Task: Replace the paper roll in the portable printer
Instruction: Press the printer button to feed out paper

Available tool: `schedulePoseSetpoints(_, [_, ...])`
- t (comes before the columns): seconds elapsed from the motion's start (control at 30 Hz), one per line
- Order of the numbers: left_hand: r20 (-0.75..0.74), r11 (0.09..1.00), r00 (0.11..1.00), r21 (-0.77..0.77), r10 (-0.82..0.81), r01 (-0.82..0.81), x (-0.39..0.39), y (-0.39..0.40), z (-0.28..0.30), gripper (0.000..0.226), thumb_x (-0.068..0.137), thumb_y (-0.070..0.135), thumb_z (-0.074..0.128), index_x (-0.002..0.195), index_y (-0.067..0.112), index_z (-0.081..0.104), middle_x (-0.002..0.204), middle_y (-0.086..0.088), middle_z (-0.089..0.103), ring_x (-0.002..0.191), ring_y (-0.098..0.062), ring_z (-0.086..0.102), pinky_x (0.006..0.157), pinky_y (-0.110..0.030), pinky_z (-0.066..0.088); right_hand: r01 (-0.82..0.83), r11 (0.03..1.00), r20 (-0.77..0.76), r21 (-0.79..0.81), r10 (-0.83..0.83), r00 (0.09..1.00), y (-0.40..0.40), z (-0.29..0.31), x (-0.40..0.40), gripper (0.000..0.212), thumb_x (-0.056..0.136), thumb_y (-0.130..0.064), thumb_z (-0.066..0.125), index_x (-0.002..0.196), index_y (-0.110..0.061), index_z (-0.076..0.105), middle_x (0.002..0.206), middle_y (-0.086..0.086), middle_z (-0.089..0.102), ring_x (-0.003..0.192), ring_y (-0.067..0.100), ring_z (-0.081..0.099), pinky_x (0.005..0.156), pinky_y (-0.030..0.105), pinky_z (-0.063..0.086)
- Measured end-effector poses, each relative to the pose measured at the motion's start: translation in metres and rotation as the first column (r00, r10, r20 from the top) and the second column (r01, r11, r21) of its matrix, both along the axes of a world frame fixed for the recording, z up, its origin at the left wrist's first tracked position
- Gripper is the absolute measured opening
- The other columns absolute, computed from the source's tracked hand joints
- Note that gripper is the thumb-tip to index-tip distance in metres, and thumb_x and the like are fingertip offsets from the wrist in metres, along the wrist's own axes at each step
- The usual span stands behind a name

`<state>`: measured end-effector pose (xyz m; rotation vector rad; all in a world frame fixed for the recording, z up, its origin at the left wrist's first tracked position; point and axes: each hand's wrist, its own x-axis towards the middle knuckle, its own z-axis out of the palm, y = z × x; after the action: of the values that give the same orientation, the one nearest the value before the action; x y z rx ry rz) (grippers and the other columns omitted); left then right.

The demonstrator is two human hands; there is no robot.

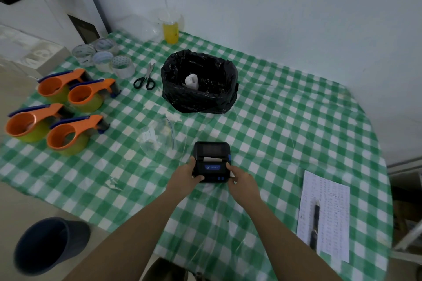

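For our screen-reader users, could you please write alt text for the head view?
Both hands, left hand and right hand, grip a black portable printer on a green checked table; behind it sits a black-lined bin.

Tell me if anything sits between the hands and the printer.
Nothing visible does. The left hand and right hand already grip the portable printer on its two sides, on the checked tablecloth. A strip of white paper shows at its slot.

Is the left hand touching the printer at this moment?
Touching. The head view shows the left hand wrapped around the left edge of the printer, its fingers overlapping the casing with no gap.
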<state>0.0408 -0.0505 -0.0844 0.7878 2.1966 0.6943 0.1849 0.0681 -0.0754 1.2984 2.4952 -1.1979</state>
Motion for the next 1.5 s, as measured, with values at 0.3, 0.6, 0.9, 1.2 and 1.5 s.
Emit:
schedulePoseSetpoints(0.3, [-0.003,1.0,1.0,0.002,0.002,-0.002,0.0,-0.002,0.001,0.07,0.087,0.021,0.061,0.145,0.008,0.025,0.12,-0.016,0.064,0.106,-0.028,0.061,0.084,-0.032,0.047,0.012,1.0,0.002,-0.015,-0.012,1.0,-0.002,0.002,0.0,0.049,0.091,-0.008,0.046,0.136,-0.027,0.043,0.107,0.014,0.068,0.084,0.027,0.064,0.07,0.034,0.052])
schedulePoseSetpoints(0.6, [0.03,1.0,0.999,0.015,0.014,-0.015,0.001,-0.001,0.001,0.068,0.087,0.019,0.061,0.145,0.01,0.027,0.12,-0.015,0.064,0.105,-0.028,0.061,0.081,-0.029,0.044,0.026,0.999,0.012,-0.038,-0.026,1.0,-0.003,0.005,0.001,0.05,0.091,-0.008,0.046,0.136,-0.029,0.042,0.104,0.017,0.069,0.079,0.027,0.064,0.069,0.037,0.054])
schedulePoseSetpoints(0.9, [0.164,0.997,0.985,0.037,0.055,-0.062,-0.007,-0.002,-0.002,0.066,0.085,0.029,0.064,0.142,0.015,0.035,0.128,-0.011,0.062,0.113,-0.026,0.06,0.096,-0.038,0.049,0.024,0.999,0.006,-0.039,-0.024,1.0,-0.001,0.003,0.003,0.048,0.092,-0.012,0.049,0.135,-0.03,0.043,0.095,0.015,0.07,0.06,0.018,0.053,0.066,0.034,0.053])
schedulePoseSetpoints(1.2, [0.162,0.988,0.98,0.079,0.119,-0.133,-0.012,0.0,0.0,0.04,0.081,0.014,0.065,0.121,0.012,0.06,0.114,-0.012,0.069,0.107,-0.026,0.063,0.096,-0.044,0.049,0.105,0.986,-0.047,-0.129,-0.112,0.993,-0.003,0.006,0.001,0.051,0.086,-0.021,0.064,0.134,-0.029,0.046,0.133,0.0,0.058,0.096,0.018,0.066,0.083,0.033,0.052])
schedulePoseSetpoints(1.5, [0.105,0.993,0.988,0.033,0.111,-0.115,-0.009,0.003,0.0,0.035,0.082,0.013,0.064,0.117,0.006,0.06,0.113,-0.018,0.068,0.107,-0.031,0.063,0.093,-0.048,0.05,0.11,0.993,0.005,-0.049,-0.11,0.994,-0.003,0.007,-0.007,0.048,0.084,-0.023,0.065,0.129,-0.026,0.05,0.127,0.006,0.063,0.104,0.024,0.063,0.087,0.038,0.051])
